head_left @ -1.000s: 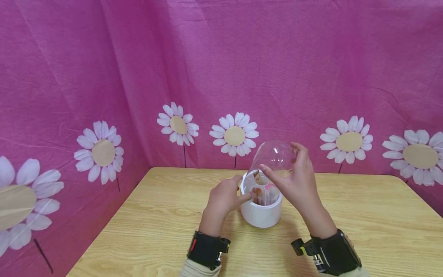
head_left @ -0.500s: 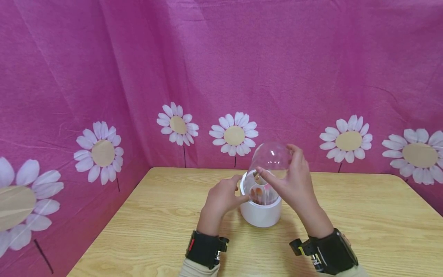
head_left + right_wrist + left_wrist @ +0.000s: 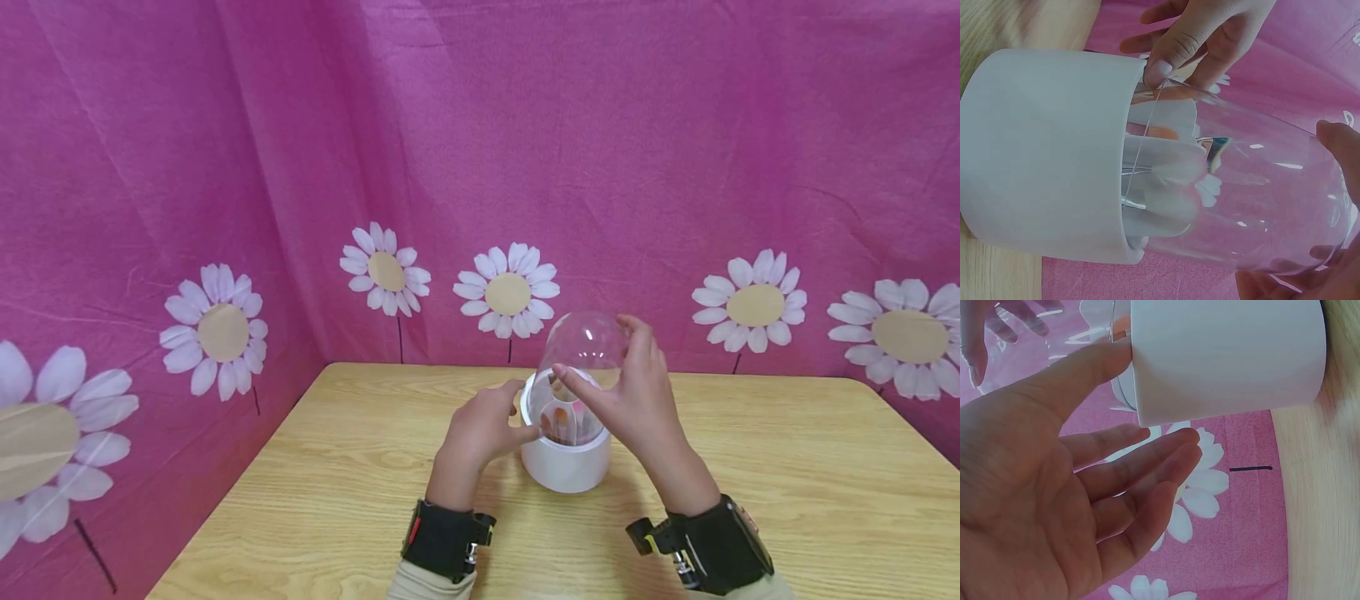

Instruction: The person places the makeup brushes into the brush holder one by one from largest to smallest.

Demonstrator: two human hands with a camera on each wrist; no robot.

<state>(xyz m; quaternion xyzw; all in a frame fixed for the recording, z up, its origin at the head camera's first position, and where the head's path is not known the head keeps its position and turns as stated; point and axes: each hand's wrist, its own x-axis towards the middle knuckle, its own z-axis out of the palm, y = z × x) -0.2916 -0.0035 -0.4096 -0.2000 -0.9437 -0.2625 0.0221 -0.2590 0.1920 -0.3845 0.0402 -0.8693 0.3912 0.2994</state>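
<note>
A round white makeup brush holder (image 3: 566, 467) stands on the table, with several makeup brushes (image 3: 1160, 132) in its petal-shaped divider. Over the brushes sits a clear dome cover (image 3: 1272, 181), its lower edge inside the white rim and slightly aslant in the right wrist view. My right hand (image 3: 637, 392) holds this dome near its top, thumb at the front and fingers round the far side. At the left of the rim is my left hand (image 3: 483, 425). Its thumb (image 3: 1097, 365) touches the rim by the dome's edge, while the other fingers extend loosely alongside the holder.
The wood-grain table (image 3: 337, 492) spreads around the holder. A pink cloth (image 3: 600, 150) printed with white daisies hangs behind it and along the left side. Each wrist wears a black camera band (image 3: 442, 540).
The dome has come down a little and shifted slightly left, standing more upright in the white base. My right hand moved down and left with it; the left hand stayed nearly still.
</note>
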